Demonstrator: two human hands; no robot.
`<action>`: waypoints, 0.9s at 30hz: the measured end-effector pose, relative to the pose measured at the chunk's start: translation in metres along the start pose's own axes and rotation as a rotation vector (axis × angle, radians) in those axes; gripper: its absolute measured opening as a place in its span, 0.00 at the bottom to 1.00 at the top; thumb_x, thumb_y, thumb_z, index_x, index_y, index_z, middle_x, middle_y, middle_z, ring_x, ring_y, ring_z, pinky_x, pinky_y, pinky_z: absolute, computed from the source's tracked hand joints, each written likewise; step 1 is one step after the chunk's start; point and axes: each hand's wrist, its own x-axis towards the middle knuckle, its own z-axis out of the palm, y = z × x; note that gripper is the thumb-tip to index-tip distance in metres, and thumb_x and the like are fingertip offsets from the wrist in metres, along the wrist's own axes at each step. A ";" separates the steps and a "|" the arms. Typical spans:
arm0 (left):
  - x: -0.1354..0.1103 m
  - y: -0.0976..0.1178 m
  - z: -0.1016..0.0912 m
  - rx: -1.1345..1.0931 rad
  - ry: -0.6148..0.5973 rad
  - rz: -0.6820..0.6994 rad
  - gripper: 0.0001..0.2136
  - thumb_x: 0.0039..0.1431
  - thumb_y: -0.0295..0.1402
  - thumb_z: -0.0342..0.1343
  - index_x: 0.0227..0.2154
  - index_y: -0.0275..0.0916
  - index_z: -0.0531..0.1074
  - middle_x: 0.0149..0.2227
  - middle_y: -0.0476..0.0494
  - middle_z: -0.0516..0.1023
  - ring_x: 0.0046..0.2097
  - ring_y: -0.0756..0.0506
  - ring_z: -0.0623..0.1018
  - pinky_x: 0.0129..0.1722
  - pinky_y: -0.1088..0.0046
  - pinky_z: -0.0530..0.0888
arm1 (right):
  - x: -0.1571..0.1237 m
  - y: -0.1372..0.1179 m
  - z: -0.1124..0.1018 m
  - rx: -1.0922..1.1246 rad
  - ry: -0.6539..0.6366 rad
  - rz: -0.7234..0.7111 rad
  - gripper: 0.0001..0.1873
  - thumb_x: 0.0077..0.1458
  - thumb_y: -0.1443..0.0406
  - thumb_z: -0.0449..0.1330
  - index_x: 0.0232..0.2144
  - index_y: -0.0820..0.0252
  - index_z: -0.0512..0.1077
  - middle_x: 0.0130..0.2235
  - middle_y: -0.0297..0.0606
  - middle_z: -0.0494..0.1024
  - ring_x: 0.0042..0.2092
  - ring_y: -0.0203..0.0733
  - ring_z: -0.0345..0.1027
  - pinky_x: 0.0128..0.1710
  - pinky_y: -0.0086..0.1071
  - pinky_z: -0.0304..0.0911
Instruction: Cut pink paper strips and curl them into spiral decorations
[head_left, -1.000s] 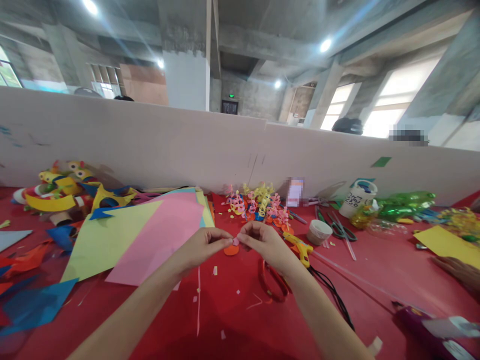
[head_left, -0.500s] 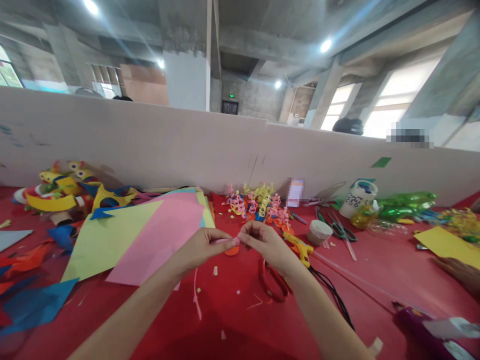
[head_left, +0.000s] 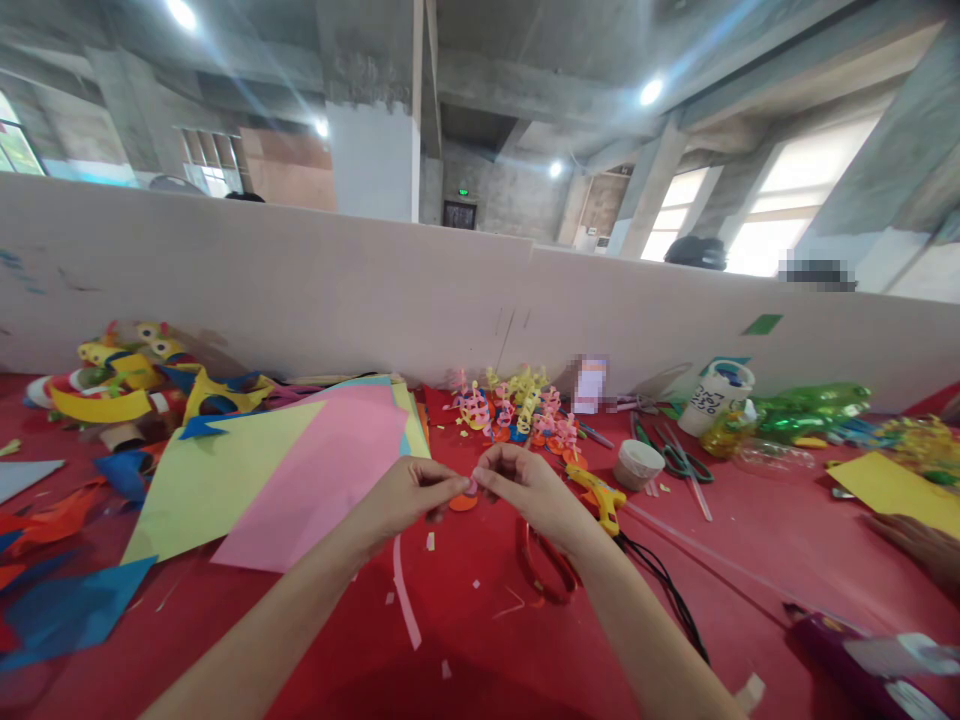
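Observation:
My left hand and my right hand meet fingertip to fingertip over the middle of the table. Both are closed in a pinch on a pink paper strip, whose long tail hangs below my left hand. The pinched end is mostly hidden by the fingers. Just under the fingertips lies an orange paper disc. Beyond my hands stand several curly pink and yellow paper pieces on small coloured bases. Close to my right hand are a yellow glue gun and a red-handled tool, partly covered by my forearm.
Yellow and pink paper sheets lie to the left, near blue scraps. To the right are a paper cup, green-handled scissors and a white container. Another person's hand rests by yellow paper. A white partition stands behind.
The strip's hanging tail has turned from a thin edge to its broad face and swung slightly right. The fingertips have shifted a little, covering more of the pinched end.

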 end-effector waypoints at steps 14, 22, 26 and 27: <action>0.004 -0.008 -0.004 -0.116 0.061 0.055 0.08 0.46 0.35 0.61 0.26 0.36 0.76 0.25 0.47 0.77 0.30 0.49 0.74 0.35 0.73 0.70 | 0.004 0.005 0.003 0.014 0.001 0.080 0.22 0.44 0.46 0.59 0.24 0.59 0.67 0.25 0.33 0.71 0.27 0.35 0.65 0.31 0.31 0.62; 0.004 -0.008 -0.003 -0.218 0.034 -0.002 0.11 0.45 0.36 0.62 0.31 0.35 0.77 0.30 0.44 0.79 0.35 0.47 0.76 0.41 0.69 0.71 | 0.002 0.002 0.004 -0.022 0.009 0.051 0.21 0.45 0.48 0.60 0.23 0.60 0.67 0.22 0.31 0.69 0.24 0.32 0.62 0.28 0.29 0.60; 0.004 -0.007 -0.001 -0.238 0.038 0.004 0.12 0.42 0.34 0.65 0.32 0.35 0.75 0.31 0.45 0.79 0.35 0.47 0.76 0.42 0.68 0.70 | 0.003 0.005 0.005 -0.004 0.011 0.042 0.22 0.43 0.46 0.60 0.23 0.60 0.66 0.22 0.30 0.69 0.24 0.32 0.61 0.27 0.28 0.60; 0.004 -0.007 -0.001 -0.233 0.041 0.011 0.12 0.41 0.34 0.65 0.31 0.35 0.75 0.30 0.45 0.79 0.35 0.47 0.76 0.42 0.67 0.70 | 0.003 0.005 0.006 0.000 0.009 0.044 0.22 0.43 0.46 0.60 0.23 0.60 0.66 0.22 0.31 0.69 0.24 0.32 0.62 0.28 0.29 0.60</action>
